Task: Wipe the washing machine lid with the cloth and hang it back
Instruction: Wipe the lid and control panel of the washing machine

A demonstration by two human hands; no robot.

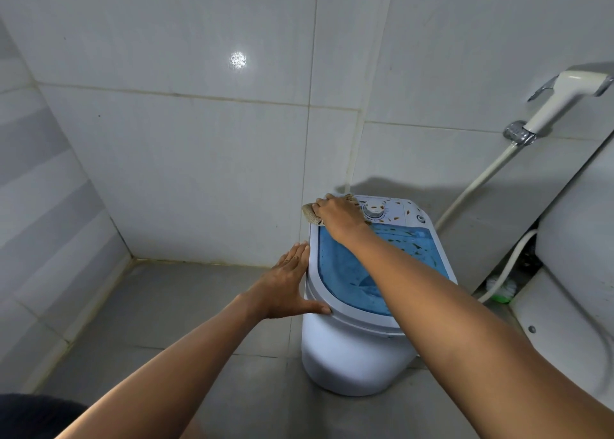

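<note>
A small white washing machine [352,355] stands on the grey floor by the tiled wall. Its lid [345,272] is see-through blue with a white rim, and a white control panel with a dial [373,210] lies at the far end. My right hand [339,216] presses a beige cloth [310,214] flat on the far left corner of the top, beside the dial. My left hand [289,282] rests with fingers spread against the machine's left rim, thumb on the lid edge. It holds nothing.
A white toilet [578,272] stands close on the right. A bidet sprayer [561,101] hangs on the wall above, its hose [478,179] running down behind the machine. A brush with a green base [500,289] sits between the two. Bare grey floor lies to the left.
</note>
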